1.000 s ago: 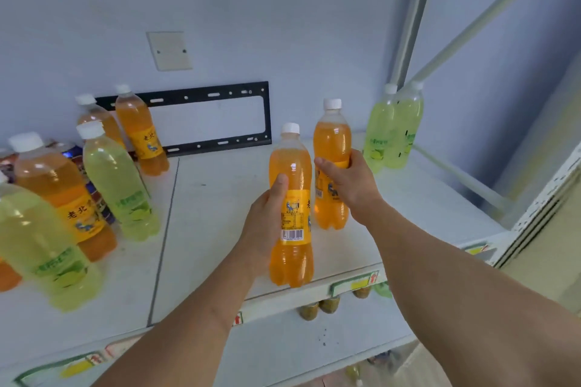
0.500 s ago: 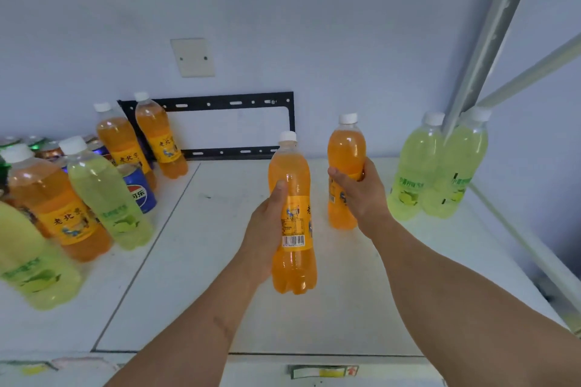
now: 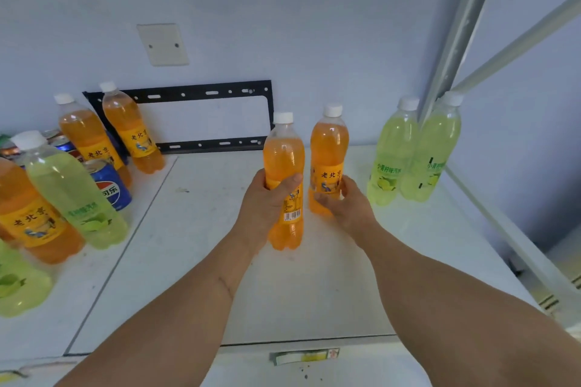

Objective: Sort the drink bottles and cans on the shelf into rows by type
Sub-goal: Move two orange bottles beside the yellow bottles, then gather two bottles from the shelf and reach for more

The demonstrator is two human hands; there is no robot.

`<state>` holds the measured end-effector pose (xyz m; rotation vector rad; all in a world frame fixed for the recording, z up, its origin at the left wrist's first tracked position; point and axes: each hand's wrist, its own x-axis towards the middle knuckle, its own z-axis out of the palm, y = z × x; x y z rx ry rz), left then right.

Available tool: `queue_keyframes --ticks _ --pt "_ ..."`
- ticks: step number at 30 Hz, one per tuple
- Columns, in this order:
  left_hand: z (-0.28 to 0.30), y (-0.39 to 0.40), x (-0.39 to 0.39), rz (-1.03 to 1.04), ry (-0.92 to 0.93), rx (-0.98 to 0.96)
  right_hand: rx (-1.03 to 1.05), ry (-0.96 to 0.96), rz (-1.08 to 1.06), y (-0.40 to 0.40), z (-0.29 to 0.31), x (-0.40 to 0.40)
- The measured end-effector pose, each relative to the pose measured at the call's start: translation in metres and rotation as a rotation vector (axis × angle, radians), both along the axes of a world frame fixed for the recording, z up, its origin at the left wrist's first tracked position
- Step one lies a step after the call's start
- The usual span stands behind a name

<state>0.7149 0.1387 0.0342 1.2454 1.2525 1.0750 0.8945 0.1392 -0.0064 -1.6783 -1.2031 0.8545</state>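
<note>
Shelf stock, head view: two orange bottles in hand.

White shelf [image 3: 314,286]. Left hand [image 3: 267,198] grips near orange bottle [image 3: 284,166] at mid-body; right hand [image 3: 349,204] curls round rear orange bottle [image 3: 328,148], low on the label. Two lime-green bottles [image 3: 412,151] upright, touching, at right. Mixed group at left: orange and green bottles, one blue Pepsi can [image 3: 110,185], possibly more cans behind. Black wall bracket [image 3: 188,94] at back.
</note>
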Motion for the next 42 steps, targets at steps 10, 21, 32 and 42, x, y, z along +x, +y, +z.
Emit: queue_keyframes --ticks 10,21,32,42 --pt "-0.004 0.035 0.002 -0.047 0.074 0.093 -0.276 -0.917 0.168 -0.049 0.000 0.004" --pt "-0.012 0.048 -0.010 -0.114 0.128 0.082 -0.261 -0.968 0.250 -0.067 0.001 -0.019" --pt "-0.036 -0.068 -0.130 -0.070 1.508 0.621 -0.076 -1.262 0.488 -0.103 0.018 -0.094" --pt "-0.016 -0.201 -0.255 0.043 1.756 0.662 0.269 -1.259 0.719 -0.170 0.038 -0.236"
